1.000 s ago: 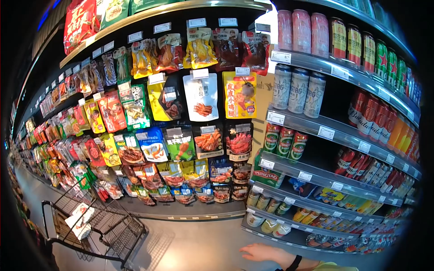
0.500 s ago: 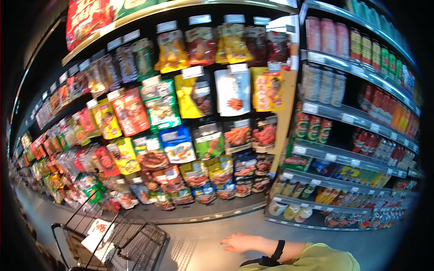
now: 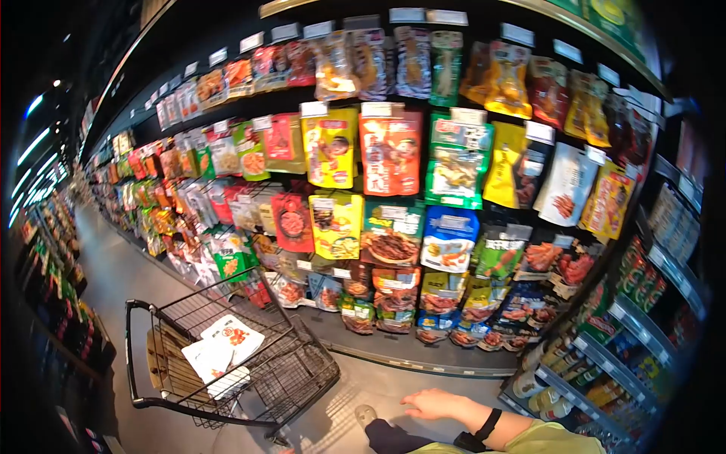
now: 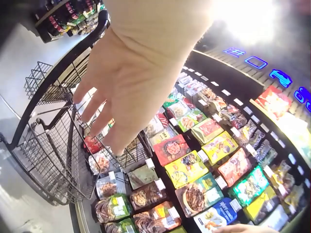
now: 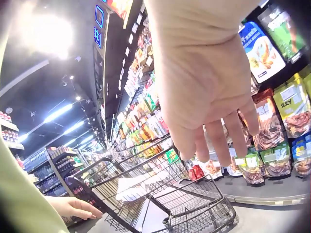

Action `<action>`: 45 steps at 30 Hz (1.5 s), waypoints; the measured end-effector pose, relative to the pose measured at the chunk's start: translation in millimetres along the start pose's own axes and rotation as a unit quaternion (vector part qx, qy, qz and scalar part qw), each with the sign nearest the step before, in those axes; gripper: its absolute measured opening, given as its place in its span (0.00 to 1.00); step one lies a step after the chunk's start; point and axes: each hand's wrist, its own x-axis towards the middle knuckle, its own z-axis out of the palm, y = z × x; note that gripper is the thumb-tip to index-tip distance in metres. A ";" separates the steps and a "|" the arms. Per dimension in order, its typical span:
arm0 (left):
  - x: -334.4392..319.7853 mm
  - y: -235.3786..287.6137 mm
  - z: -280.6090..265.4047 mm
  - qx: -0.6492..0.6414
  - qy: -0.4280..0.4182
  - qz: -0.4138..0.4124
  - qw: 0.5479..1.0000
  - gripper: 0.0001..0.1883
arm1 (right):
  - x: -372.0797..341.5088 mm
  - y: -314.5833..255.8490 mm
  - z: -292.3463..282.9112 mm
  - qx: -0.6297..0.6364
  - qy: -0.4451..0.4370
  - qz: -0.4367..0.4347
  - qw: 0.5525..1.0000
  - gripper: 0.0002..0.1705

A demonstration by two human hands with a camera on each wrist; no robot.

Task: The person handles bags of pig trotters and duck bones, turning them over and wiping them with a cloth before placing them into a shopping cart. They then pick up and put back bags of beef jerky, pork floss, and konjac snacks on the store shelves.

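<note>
My right hand (image 3: 435, 405) hangs low in front of the shelf, to the right of the cart, with nothing in it. Its relaxed, straight fingers point down in the right wrist view. The left hand (image 4: 126, 87) is outside the head view; its own wrist view shows spread fingers and no object, with the cart behind them. Also in the right wrist view, the left hand (image 5: 75, 208) is near the cart's handle end. The black wire shopping cart (image 3: 291, 363) carries white snack pouches (image 3: 231, 340) with red food pictures.
Hanging snack bags (image 3: 389, 155) fill the long shelf ahead in several rows. At the right stands a drinks shelf (image 3: 620, 314) with cans and bottles. An aisle (image 3: 113, 242) runs off to the left beside another stocked shelf (image 3: 53, 295). My shoe (image 3: 366, 415) is on the floor.
The view has swung left, so the cart now appears larger and nearer the middle, and the drinks shelf has slid to the right edge. The right hand stays empty and low.
</note>
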 end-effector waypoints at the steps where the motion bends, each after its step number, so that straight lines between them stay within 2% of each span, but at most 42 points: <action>1: 8.6 -8.7 -2.8 -0.004 0.012 -0.001 1.000 0.14 | 22.6 3.5 -6.0 -0.010 0.012 -0.015 1.000 0.22; 8: 74.3 -41.4 -43.8 -0.011 0.119 -0.008 0.993 0.15 | 164.7 -31.6 -84.8 -0.092 -0.011 -0.102 0.991 0.22; 10: 89.6 -28.3 -61.8 0.019 0.124 -0.053 0.991 0.17 | 199.5 -44.3 -103.7 -0.064 0.031 -0.168 0.983 0.21; 11: 97.4 -29.8 -65.5 0.028 0.127 -0.081 0.988 0.18 | 215.0 -52.4 -113.6 -0.069 0.022 -0.179 0.981 0.21; 12: 106.0 -31.1 -68.0 0.037 0.129 -0.107 0.985 0.19 | 232.1 -53.7 -115.2 -0.076 0.010 -0.189 0.979 0.21; 13: 115.0 -30.9 -71.3 0.028 0.088 -0.184 0.979 0.20 | 249.9 -53.3 -113.5 -0.091 0.017 -0.209 0.974 0.21; 14: 122.3 -31.5 -71.4 0.025 0.096 -0.193 0.976 0.20 | 267.4 -54.6 -114.7 -0.104 0.025 -0.229 0.967 0.21; 15: 127.5 -31.0 -70.9 0.032 0.124 -0.171 0.977 0.20 | 279.6 -60.1 -118.7 -0.094 -0.022 -0.214 0.972 0.24; 16: 131.3 -31.1 -71.9 0.040 0.150 -0.148 0.977 0.20 | 292.3 -62.2 -118.1 -0.096 -0.030 -0.220 0.970 0.24; 18: 139.0 -32.1 -76.2 0.013 0.141 -0.167 0.976 0.20 | 313.6 -60.2 -110.0 -0.090 -0.003 -0.261 0.961 0.28; 19: 145.6 -33.9 -78.1 -0.012 0.134 -0.173 0.976 0.20 | 325.7 -60.9 -109.4 -0.094 -0.034 -0.256 0.962 0.33; 22: 159.2 -45.4 -94.3 -0.074 0.122 -0.228 0.963 0.20 | 347.8 -69.4 -116.7 -0.101 -0.006 -0.269 0.958 0.34; 26: 186.2 -71.1 -123.0 -0.005 0.146 -0.178 0.973 0.21 | 366.0 -87.8 -130.2 -0.141 0.003 -0.248 0.958 0.36; 27: 195.0 -83.0 -127.3 -0.004 0.179 -0.126 0.976 0.20 | 372.3 -87.9 -127.9 -0.140 -0.003 -0.249 0.958 0.37; 28: 207.0 -92.9 -136.2 -0.034 0.158 -0.150 0.975 0.19 | 378.3 -87.8 -124.3 -0.142 -0.008 -0.243 0.960 0.37; 30: 230.0 -105.3 -154.6 -0.009 0.150 -0.186 0.971 0.17 | 388.3 -88.8 -119.7 -0.141 -0.040 -0.224 0.964 0.37; 31: 242.7 -113.7 -165.1 0.001 0.176 -0.122 0.977 0.17 | 394.7 -85.6 -112.6 -0.143 -0.052 -0.213 0.965 0.35; 32: 252.6 -118.9 -175.9 -0.033 0.177 -0.115 0.977 0.17 | 400.2 -83.7 -106.7 -0.143 -0.047 -0.213 0.965 0.35; 34: 275.2 -143.5 -188.9 -0.003 0.133 -0.170 0.977 0.20 | 407.1 -83.9 -99.8 -0.154 -0.083 -0.169 0.970 0.32; 35: 285.8 -159.0 -188.3 0.054 0.167 -0.163 0.971 0.17 | 409.8 -85.5 -99.1 -0.157 -0.082 -0.171 0.969 0.32; 36: 293.8 -164.7 -197.4 0.030 0.133 -0.218 0.967 0.24 | 410.1 -89.5 -99.9 -0.154 -0.083 -0.163 0.971 0.30; 38: 310.2 -206.2 -194.7 0.055 0.142 -0.202 0.968 0.21 | 412.1 -95.0 -99.5 -0.155 -0.088 -0.158 0.971 0.28; 39: 320.0 -219.2 -199.4 0.018 0.087 -0.248 0.965 0.30 | 412.7 -96.9 -97.6 -0.161 -0.081 -0.133 0.975 0.27; 42: 340.2 -255.8 -195.6 -0.005 0.058 -0.276 0.959 0.37 | 412.8 -107.0 -90.5 -0.164 -0.061 -0.090 0.980 0.25; 45: 358.7 -293.4 -186.2 -0.038 -0.007 -0.295 0.955 0.45 | 409.4 -131.3 -91.0 -0.183 -0.050 -0.048 0.981 0.25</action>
